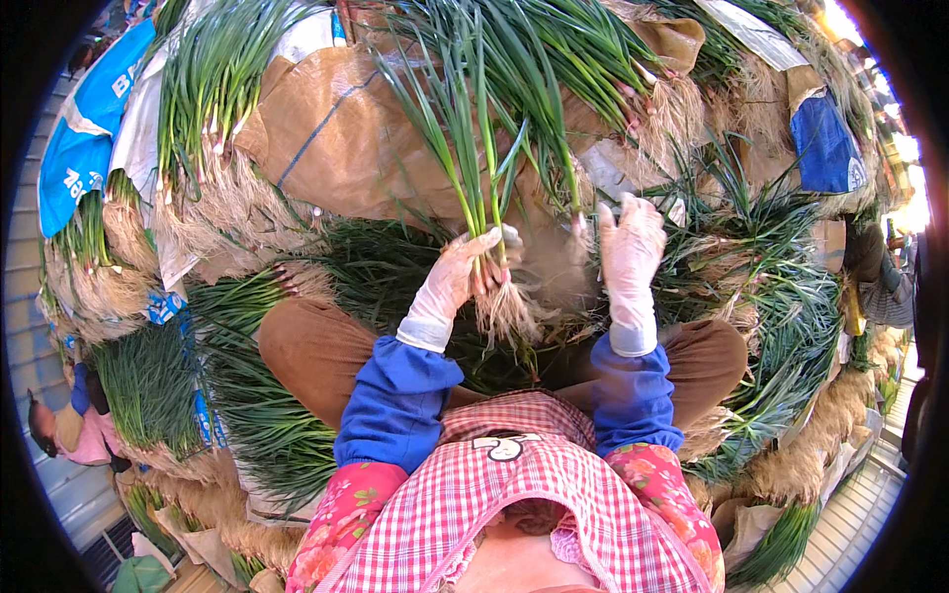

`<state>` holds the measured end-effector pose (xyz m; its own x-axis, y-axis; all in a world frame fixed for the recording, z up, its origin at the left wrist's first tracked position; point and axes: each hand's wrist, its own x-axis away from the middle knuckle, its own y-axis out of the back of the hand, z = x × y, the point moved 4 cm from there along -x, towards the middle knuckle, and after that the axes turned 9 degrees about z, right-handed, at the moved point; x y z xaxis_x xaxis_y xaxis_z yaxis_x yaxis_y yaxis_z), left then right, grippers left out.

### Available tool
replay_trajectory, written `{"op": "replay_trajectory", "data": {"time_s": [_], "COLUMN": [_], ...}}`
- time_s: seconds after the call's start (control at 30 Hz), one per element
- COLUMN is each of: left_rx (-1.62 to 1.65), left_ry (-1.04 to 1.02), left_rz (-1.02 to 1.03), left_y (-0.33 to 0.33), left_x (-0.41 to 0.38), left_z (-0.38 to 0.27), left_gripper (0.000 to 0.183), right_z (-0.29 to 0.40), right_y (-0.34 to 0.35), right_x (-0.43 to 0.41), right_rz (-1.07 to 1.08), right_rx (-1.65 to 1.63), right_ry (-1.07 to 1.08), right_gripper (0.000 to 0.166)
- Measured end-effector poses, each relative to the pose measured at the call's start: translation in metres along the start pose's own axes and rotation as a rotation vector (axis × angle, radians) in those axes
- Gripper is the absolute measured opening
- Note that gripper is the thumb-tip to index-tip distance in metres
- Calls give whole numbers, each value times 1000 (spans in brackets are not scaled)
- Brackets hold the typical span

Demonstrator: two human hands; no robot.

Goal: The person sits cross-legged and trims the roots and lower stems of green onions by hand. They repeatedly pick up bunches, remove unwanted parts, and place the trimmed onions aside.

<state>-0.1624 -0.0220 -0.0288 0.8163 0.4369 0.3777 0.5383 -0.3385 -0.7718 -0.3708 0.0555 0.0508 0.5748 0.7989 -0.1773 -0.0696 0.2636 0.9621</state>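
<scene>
My left hand (pixel 454 274), in a thin whitish glove, grips a small bunch of green garlic plants (pixel 482 200) just above their pinkish bulbs. Their long leaves point away from me, and the pale roots (pixel 508 311) hang below the fingers. My right hand (pixel 634 241), gloved the same way, is raised to the right with thumb and fingers apart and nothing visible in it. Close to its thumb is the bulb end of another garlic plant (pixel 576 211), apart from the hand. Between my hands the view is blurred.
A brown woven sack (pixel 334 141) lies in front. Garlic bundles with roots rest at the upper left (pixel 215 111) and upper right (pixel 623 89). Loose plants (pixel 786 289) spread on my right, and a laid-out pile (pixel 259 400) on my left. Another person (pixel 85 430) is at the far left.
</scene>
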Motion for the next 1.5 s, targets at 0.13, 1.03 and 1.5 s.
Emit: {"op": "replay_trajectory", "data": {"time_s": [0.13, 1.03, 1.5], "left_rx": [56, -231, -250], "left_ry": [36, -70, 59], "left_rz": [151, -235, -113], "left_y": [-7, 11, 5], "left_x": [16, 43, 60], "left_z": [17, 17, -8], "left_gripper": [27, 27, 27], "right_z": [59, 62, 70], "right_y": [-37, -72, -58], "right_x": [27, 48, 105], "right_rz": [870, 565, 939], "right_rx": [-1297, -891, -804], "right_ry": [-102, 203, 644], "right_gripper": [27, 27, 28]}}
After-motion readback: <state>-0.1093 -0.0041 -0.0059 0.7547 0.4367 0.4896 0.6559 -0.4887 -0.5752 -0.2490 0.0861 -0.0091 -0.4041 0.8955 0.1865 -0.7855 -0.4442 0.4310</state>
